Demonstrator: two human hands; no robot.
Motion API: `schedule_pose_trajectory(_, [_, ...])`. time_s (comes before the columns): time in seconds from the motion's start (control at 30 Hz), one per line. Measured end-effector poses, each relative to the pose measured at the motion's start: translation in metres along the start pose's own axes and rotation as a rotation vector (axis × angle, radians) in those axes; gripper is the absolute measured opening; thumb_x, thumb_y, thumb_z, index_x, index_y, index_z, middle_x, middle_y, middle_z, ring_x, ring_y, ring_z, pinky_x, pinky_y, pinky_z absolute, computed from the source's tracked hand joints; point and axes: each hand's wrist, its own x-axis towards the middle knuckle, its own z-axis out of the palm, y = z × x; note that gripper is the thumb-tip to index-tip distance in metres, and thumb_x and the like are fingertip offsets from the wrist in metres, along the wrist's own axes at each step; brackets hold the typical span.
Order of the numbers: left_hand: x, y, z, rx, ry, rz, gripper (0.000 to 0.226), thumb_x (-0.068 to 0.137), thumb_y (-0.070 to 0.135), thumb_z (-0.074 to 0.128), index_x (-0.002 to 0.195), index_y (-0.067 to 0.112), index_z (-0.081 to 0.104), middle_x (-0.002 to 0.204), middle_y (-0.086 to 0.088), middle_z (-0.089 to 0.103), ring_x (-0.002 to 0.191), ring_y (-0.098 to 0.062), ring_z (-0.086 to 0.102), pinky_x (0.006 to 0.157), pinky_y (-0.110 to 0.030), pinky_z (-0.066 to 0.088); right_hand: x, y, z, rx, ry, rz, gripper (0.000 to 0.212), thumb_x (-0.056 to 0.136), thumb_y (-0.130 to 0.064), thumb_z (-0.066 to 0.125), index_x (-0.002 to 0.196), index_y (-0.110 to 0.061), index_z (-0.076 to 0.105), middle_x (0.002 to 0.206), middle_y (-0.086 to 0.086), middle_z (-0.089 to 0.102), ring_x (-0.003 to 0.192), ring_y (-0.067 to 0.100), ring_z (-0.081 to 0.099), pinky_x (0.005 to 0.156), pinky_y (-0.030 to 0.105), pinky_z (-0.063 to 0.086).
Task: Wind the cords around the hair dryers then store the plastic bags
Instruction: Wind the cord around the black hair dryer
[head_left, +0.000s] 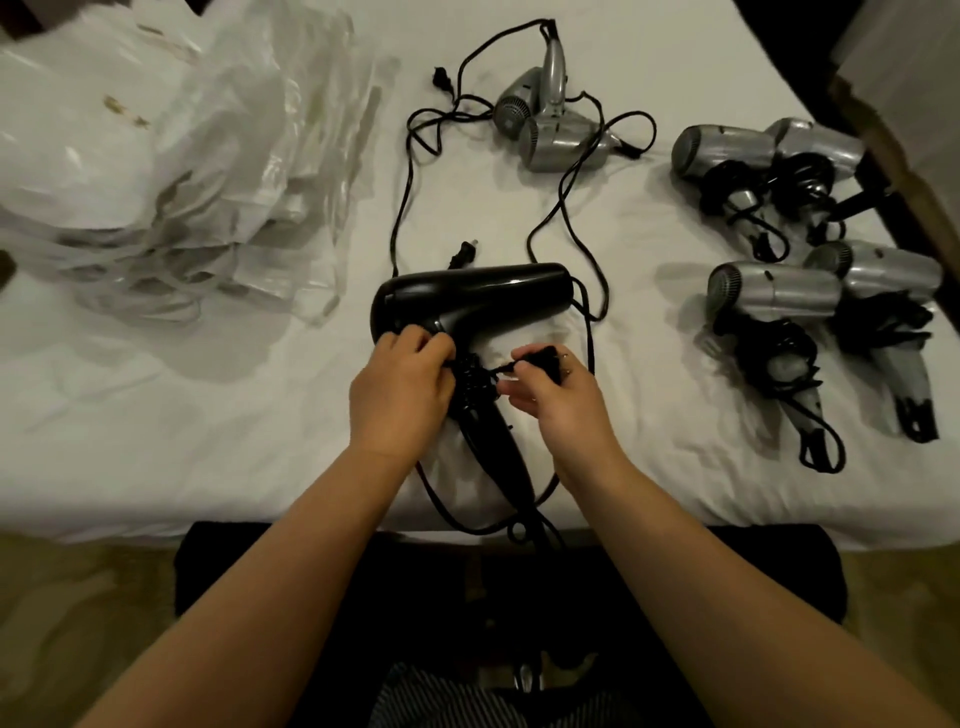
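A black hair dryer (483, 296) lies on the white sheet in front of me, handle pointing toward me. Its black cord is partly wound around the top of the handle (470, 382). My left hand (402, 387) grips the handle at the windings. My right hand (558, 397) pinches the cord's plug (548, 358) just right of the handle. Loose cord (457, 512) loops around the handle's end. Two silver dryers (556, 130) with unwound cords lie at the back. Several silver dryers (774, 296) with wound cords lie at the right.
A heap of clear plastic bags (208, 171) covers the left of the bed (156, 441). A second plug (465, 254) lies just behind the black dryer. Dark wooden furniture (893, 171) borders the far right. A black stool edge (260, 566) sits below the bed's front.
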Motion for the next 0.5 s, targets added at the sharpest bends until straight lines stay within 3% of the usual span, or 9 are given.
schedule_pose_trajectory(0.07, [0.011, 0.003, -0.006, 0.028, -0.088, 0.004, 0.012, 0.086, 0.018, 0.062, 0.096, 0.014, 0.065, 0.096, -0.003, 0.06, 0.089, -0.026, 0.055, 0.057, -0.03, 0.033, 0.006, -0.008, 0.002, -0.001, -0.017, -0.004, 0.012, 0.093, -0.008, 0.053, 0.087, -0.018, 0.057, 0.097, 0.012, 0.065, 0.081, 0.018, 0.064, 0.067, 0.013, 0.052])
schedule_pose_trajectory(0.13, [0.023, 0.004, -0.014, -0.027, -0.202, -0.104, 0.011, 0.089, 0.026, 0.06, 0.095, 0.017, 0.061, 0.096, 0.001, 0.059, 0.089, -0.02, 0.054, 0.064, -0.029, 0.035, 0.013, -0.014, 0.003, 0.006, -0.04, -0.037, 0.017, 0.091, -0.003, 0.053, 0.085, -0.018, 0.055, 0.095, 0.013, 0.064, 0.077, 0.018, 0.063, 0.067, 0.013, 0.052])
schedule_pose_trajectory(0.23, [0.04, 0.005, -0.025, -0.232, -0.375, -0.265, 0.012, 0.084, 0.023, 0.067, 0.078, 0.017, 0.059, 0.081, 0.001, 0.06, 0.078, -0.017, 0.055, 0.067, -0.027, 0.041, 0.02, -0.013, 0.003, -0.025, -0.092, -0.093, 0.026, 0.088, 0.007, 0.052, 0.092, -0.019, 0.052, 0.088, 0.003, 0.065, 0.079, 0.015, 0.064, 0.077, 0.023, 0.053])
schedule_pose_trajectory(0.33, [0.051, 0.003, -0.031, -0.492, -0.51, -0.44, 0.026, 0.085, 0.022, 0.067, 0.061, 0.014, 0.059, 0.052, 0.006, 0.055, 0.049, -0.009, 0.05, 0.048, -0.02, 0.038, 0.021, -0.013, 0.002, -0.059, -0.17, -0.121, 0.023, 0.09, 0.007, 0.049, 0.104, -0.011, 0.051, 0.084, -0.001, 0.067, 0.071, 0.008, 0.065, 0.075, 0.024, 0.054])
schedule_pose_trajectory(0.4, [0.056, 0.0, -0.034, -0.682, -0.498, -0.612, 0.034, 0.091, 0.019, 0.058, 0.059, 0.011, 0.055, 0.038, 0.008, 0.049, 0.032, -0.006, 0.038, 0.036, -0.014, 0.028, 0.02, -0.018, 0.001, -0.114, -0.214, -0.171, 0.018, 0.092, 0.003, 0.048, 0.105, -0.007, 0.055, 0.081, 0.002, 0.067, 0.065, 0.005, 0.061, 0.069, 0.023, 0.051])
schedule_pose_trajectory(0.5, [0.063, -0.001, -0.04, -0.702, -0.496, -0.699, 0.034, 0.096, 0.02, 0.051, 0.063, 0.011, 0.049, 0.046, 0.004, 0.046, 0.032, -0.007, 0.033, 0.034, -0.014, 0.022, 0.02, -0.022, 0.002, -0.299, -0.271, -0.264, 0.022, 0.098, -0.009, 0.043, 0.086, -0.012, 0.061, 0.071, 0.001, 0.059, 0.057, 0.0, 0.049, 0.061, 0.014, 0.041])
